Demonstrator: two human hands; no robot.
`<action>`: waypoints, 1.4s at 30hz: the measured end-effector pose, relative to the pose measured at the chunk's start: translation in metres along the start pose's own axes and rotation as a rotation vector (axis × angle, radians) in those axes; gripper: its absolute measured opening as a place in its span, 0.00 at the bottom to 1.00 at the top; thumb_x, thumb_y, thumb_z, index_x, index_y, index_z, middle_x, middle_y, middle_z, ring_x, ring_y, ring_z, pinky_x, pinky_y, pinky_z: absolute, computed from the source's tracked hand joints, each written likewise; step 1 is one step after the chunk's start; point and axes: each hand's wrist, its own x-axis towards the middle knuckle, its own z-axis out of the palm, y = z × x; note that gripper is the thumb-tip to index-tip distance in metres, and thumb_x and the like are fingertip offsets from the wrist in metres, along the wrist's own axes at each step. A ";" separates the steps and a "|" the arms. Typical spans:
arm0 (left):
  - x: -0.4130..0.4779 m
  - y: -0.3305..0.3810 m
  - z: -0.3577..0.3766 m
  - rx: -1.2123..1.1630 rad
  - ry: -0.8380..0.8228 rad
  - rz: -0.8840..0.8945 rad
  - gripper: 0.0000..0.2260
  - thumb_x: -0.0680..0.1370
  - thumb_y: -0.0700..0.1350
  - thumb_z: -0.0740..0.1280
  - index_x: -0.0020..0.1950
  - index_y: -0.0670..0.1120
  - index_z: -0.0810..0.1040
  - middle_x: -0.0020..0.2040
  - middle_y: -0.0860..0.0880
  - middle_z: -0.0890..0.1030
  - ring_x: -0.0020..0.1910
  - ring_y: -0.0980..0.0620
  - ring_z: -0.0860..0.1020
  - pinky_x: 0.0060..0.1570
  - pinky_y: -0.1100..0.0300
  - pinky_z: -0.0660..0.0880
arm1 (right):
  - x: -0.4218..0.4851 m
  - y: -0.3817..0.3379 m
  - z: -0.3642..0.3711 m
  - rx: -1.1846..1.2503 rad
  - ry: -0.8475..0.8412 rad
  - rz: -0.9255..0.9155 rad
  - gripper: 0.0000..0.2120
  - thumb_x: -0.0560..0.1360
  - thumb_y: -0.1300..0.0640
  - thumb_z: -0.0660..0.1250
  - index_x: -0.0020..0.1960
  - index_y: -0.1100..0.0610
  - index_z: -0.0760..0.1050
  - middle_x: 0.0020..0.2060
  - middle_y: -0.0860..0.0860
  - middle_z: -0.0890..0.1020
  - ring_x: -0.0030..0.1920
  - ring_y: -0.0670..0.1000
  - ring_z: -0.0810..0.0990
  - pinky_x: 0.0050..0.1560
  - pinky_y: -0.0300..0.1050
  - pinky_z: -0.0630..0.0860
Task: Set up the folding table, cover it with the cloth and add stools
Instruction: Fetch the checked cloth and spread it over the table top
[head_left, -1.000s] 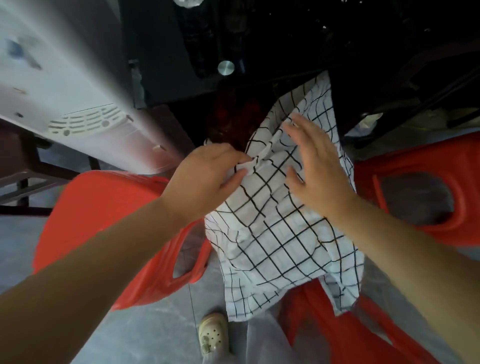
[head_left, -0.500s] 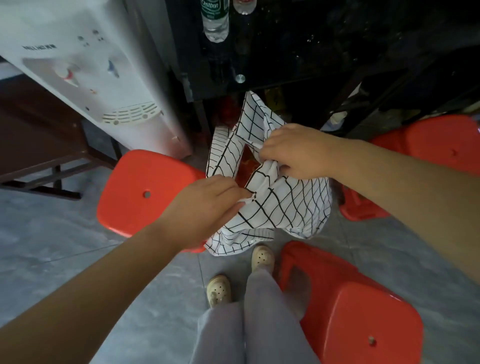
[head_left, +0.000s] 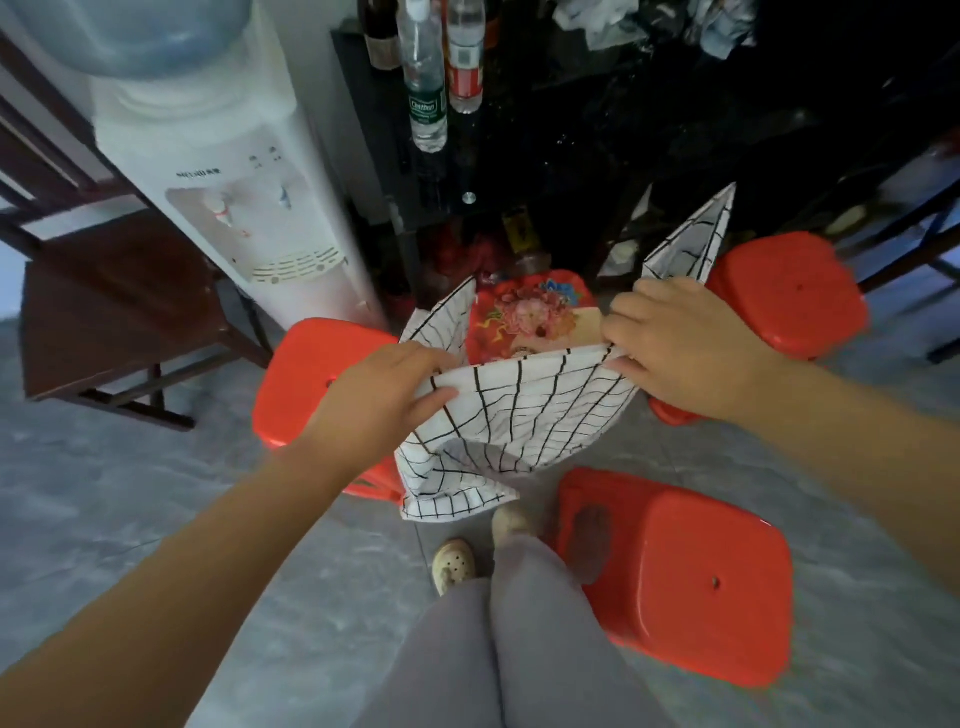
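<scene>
While the cloth (head_left: 519, 410) hangs bunched between both hands, risks as I read them, biggest first:

- Three red stools crowd the feet: left stool (head_left: 306, 374), near-right stool (head_left: 691, 577), far-right stool (head_left: 784, 306). Stepping forward to spread the cloth could trip on one or kick it.
- Red floral top (head_left: 524, 322), likely the folding table, sits low just beyond the cloth, between the left and far-right stools. Can't tell if its legs are locked; a tug on the cloth could shift it.
- Cloth is partly folded, with a lower corner dangling near the shoes (head_left: 454, 564). It could drag on the floor or get stepped on. An upper corner sticks up past the right hand toward the shelf, so a wide fling might snag there.
- Left hand (head_left: 379, 400) pinches the top hem, thumb on the near side, fingers over it. Right hand (head_left: 685, 348) grips the same hem further along, fingers curled on it. Both holds are edge-only; a hard shake could slip one and drop that side.

Surface/room: grey tiled floor (head_left: 130, 493) looks smooth, so stools may slide. White water dispenser (head_left: 234, 197) at left, dark shelf unit (head_left: 623, 130) behind it, dark wooden bench (head_left: 119, 291) far left, bottles (head_left: 427, 93) on the shelf. Tight space.
</scene>
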 end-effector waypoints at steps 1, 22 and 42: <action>-0.005 0.004 -0.004 0.035 -0.013 0.000 0.18 0.76 0.58 0.58 0.56 0.49 0.78 0.49 0.51 0.81 0.49 0.48 0.78 0.43 0.58 0.73 | -0.008 -0.004 -0.007 -0.011 0.018 -0.004 0.12 0.67 0.51 0.71 0.43 0.59 0.75 0.39 0.53 0.77 0.44 0.58 0.76 0.45 0.52 0.70; -0.260 0.148 -0.054 0.297 0.264 -0.348 0.13 0.72 0.47 0.73 0.50 0.53 0.71 0.41 0.50 0.81 0.38 0.43 0.79 0.30 0.54 0.75 | -0.085 -0.104 -0.068 0.085 0.062 -0.246 0.12 0.69 0.52 0.75 0.43 0.55 0.73 0.36 0.50 0.79 0.40 0.56 0.80 0.36 0.46 0.72; -0.553 0.261 -0.031 0.257 0.597 -1.399 0.07 0.76 0.51 0.66 0.49 0.49 0.74 0.41 0.52 0.77 0.37 0.47 0.73 0.36 0.55 0.67 | -0.045 -0.353 -0.146 0.205 -0.030 -0.620 0.07 0.77 0.51 0.64 0.47 0.54 0.71 0.42 0.52 0.79 0.46 0.58 0.78 0.36 0.50 0.69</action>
